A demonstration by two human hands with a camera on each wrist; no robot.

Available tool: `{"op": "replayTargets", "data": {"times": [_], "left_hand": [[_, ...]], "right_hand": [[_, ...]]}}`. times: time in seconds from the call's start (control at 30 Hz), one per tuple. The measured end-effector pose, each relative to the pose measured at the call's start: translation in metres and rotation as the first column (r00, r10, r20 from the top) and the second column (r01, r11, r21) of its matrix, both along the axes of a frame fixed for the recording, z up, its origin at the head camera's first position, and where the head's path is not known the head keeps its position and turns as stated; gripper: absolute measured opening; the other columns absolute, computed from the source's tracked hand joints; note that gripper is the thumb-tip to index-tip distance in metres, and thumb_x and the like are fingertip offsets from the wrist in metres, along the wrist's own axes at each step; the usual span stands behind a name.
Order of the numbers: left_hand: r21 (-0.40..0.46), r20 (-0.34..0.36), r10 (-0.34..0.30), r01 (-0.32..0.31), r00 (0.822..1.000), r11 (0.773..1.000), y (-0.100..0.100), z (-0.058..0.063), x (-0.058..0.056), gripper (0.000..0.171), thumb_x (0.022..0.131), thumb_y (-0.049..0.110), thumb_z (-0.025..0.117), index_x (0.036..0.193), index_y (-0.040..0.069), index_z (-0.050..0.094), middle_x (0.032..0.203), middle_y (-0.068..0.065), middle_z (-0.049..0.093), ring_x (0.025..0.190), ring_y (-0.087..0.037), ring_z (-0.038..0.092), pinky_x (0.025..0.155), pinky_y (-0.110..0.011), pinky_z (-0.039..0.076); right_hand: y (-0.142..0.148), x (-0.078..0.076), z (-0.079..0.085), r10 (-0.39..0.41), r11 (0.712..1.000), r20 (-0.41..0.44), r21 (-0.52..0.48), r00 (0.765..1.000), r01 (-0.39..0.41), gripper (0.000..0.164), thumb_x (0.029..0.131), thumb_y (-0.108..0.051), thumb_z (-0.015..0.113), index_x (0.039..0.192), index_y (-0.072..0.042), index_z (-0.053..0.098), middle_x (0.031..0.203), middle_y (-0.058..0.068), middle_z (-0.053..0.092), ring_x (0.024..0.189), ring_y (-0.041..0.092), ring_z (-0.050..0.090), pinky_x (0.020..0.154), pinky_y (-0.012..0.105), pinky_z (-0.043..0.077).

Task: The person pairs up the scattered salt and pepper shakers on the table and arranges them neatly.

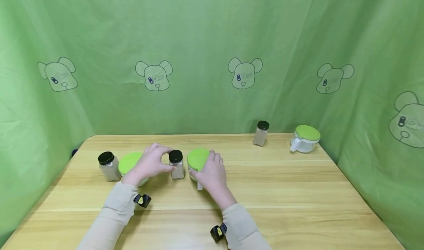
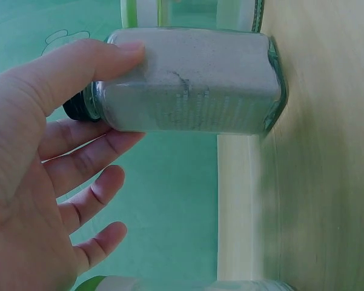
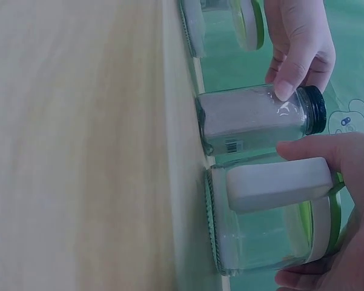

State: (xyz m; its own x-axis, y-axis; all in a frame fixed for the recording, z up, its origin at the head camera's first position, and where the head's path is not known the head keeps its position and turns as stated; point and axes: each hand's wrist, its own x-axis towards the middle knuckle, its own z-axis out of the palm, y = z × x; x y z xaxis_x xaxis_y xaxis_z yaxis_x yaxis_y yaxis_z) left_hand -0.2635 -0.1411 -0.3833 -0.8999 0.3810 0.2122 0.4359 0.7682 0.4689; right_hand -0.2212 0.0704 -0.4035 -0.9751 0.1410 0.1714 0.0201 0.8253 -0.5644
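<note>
My left hand (image 1: 153, 162) holds a square glass spice jar (image 1: 177, 172) with a black lid and pale powder inside. In the left wrist view the thumb presses one side of the jar (image 2: 194, 85) near its neck, with fingers on the opposite side. Just to the right, my right hand (image 1: 213, 172) grips a glass seasoning pot (image 1: 197, 159) by its green lid and upper part. The right wrist view shows the pot's white handle (image 3: 278, 183) towards the camera. Both containers stand upright on the table, close beside each other.
Left of my left hand stand another black-lidded jar (image 1: 110, 169) and a green-lidded pot (image 1: 130, 162), partly hidden by that hand. At the back right are a third black-lidded jar (image 1: 260, 135) and pot (image 1: 304, 141). Green curtains (image 1: 198, 106) surround the wooden table (image 1: 291, 202).
</note>
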Motion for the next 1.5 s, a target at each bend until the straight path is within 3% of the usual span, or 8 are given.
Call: {"op": "replayTargets", "data": {"times": [0.93,1.13,1.27,1.5], "left_hand": [[0.011,0.000,-0.045,0.045,0.999,0.999,0.000,0.000,-0.001,0.060,0.071,0.031,0.084,0.124,0.010,0.065,0.122,-0.007,0.068,0.114,-0.025,0.052,0.103,-0.051,0.034],[0.009,0.003,-0.052,0.052,0.999,0.999,-0.001,0.000,0.000,0.060,0.072,0.031,0.084,0.124,0.010,0.064,0.123,-0.007,0.068,0.114,-0.025,0.052,0.103,-0.052,0.034],[0.008,0.017,-0.055,0.055,0.998,0.998,-0.001,0.003,0.000,0.065,0.072,0.032,0.084,0.129,0.012,0.061,0.125,-0.005,0.067,0.115,-0.025,0.052,0.105,-0.052,0.033],[-0.013,-0.023,-0.053,0.053,0.998,0.998,-0.002,0.012,0.006,0.072,0.073,0.037,0.082,0.137,0.015,0.055,0.129,-0.007,0.064,0.119,-0.028,0.051,0.106,-0.058,0.033]], "right_hand": [[-0.001,0.004,-0.001,0.004,1.000,0.003,0.024,1.000,-0.004,0.110,0.068,-0.054,0.082,0.145,0.005,0.030,0.131,0.025,0.049,0.120,0.038,0.049,0.097,0.051,0.047],[0.000,0.004,-0.001,0.023,1.000,0.015,0.013,1.000,-0.023,0.117,0.066,-0.061,0.080,0.149,0.002,0.025,0.139,0.025,0.045,0.126,0.039,0.047,0.100,0.055,0.045],[0.002,0.005,0.002,0.050,0.999,0.032,0.009,0.998,-0.051,0.122,0.067,-0.068,0.075,0.153,-0.003,0.018,0.147,0.025,0.038,0.134,0.041,0.041,0.104,0.058,0.041],[0.008,0.009,0.019,0.064,0.998,0.014,-0.013,0.998,-0.063,0.113,0.074,-0.068,0.069,0.154,-0.005,0.021,0.152,0.024,0.035,0.140,0.042,0.035,0.109,0.062,0.035]]}}
